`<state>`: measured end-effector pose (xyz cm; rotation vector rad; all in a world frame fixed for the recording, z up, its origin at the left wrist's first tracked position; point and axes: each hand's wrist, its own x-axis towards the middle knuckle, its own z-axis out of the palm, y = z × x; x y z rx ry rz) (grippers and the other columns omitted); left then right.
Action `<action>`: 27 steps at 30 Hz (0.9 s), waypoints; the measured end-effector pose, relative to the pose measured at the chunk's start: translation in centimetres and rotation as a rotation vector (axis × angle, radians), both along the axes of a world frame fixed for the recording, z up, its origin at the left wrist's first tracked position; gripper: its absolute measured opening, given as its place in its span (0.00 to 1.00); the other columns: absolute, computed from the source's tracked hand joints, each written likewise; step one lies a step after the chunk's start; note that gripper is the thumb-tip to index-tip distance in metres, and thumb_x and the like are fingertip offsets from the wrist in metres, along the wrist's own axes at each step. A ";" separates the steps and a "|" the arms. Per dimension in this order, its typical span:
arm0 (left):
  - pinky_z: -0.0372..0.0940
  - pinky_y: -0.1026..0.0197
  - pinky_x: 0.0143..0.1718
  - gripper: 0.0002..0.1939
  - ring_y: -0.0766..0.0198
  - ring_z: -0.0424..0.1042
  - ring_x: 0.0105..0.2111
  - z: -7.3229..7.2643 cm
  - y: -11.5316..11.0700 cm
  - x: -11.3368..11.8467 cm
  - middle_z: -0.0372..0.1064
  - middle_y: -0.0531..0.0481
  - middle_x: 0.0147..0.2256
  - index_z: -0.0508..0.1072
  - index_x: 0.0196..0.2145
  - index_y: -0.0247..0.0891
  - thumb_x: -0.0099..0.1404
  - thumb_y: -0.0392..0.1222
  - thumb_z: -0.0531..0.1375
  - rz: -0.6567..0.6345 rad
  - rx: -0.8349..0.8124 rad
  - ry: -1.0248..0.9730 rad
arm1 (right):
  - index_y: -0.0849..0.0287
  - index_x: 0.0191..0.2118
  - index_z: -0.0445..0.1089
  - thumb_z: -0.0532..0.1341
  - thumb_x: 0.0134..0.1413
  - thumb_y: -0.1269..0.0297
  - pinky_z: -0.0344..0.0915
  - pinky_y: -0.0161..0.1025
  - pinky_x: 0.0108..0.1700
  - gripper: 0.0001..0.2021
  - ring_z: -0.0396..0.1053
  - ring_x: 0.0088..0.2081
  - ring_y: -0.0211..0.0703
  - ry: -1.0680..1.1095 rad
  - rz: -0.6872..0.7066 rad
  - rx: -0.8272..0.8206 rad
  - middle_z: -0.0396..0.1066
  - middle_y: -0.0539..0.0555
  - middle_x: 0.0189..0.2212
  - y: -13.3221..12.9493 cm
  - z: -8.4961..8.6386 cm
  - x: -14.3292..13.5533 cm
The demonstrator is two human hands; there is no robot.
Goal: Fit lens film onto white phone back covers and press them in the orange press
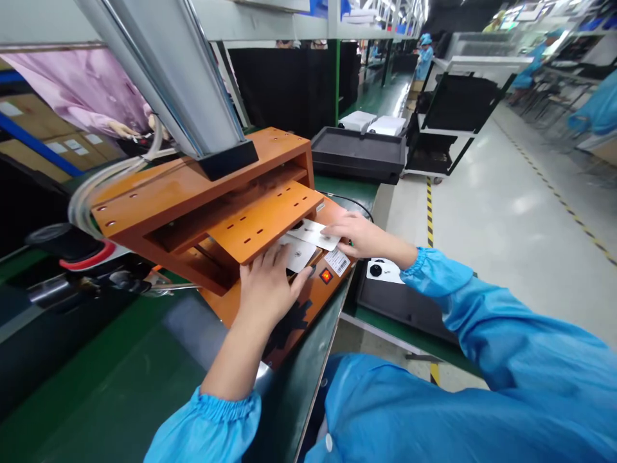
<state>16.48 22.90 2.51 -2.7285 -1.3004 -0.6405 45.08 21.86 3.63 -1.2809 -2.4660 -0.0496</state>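
Observation:
An orange press fixture (270, 222) stands on the bench in front of me. Under its upper plate lie two flat white panels: a nearer one (297, 254) and a farther one (315, 233) with a black round part near its inner end. My left hand (267, 283) rests at the nearer panel's left side, fingertips by the upper plate's edge, thumb spread apart. The farther panel's right end is between the fingers and thumb of my right hand (359, 235). How far the panels reach under the plate is hidden.
A grey cylinder (173, 71) rises from the fixture's top. A lit red-orange button (326, 276) sits on its front. At right, a black tray (405, 302) holds another white panel (383, 270). Behind are a black tray (359, 151) and a cart (453, 116). A person in pink (87, 90) works opposite.

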 end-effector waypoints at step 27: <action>0.59 0.30 0.56 0.28 0.37 0.59 0.64 2.0 1.1 -1.7 0.60 0.46 0.67 0.65 0.65 0.42 0.73 0.54 0.46 0.059 -0.163 0.168 | 0.57 0.47 0.74 0.53 0.63 0.70 0.69 0.45 0.45 0.13 0.73 0.41 0.45 0.523 -0.269 0.143 0.77 0.55 0.39 -10.9 0.4 1.0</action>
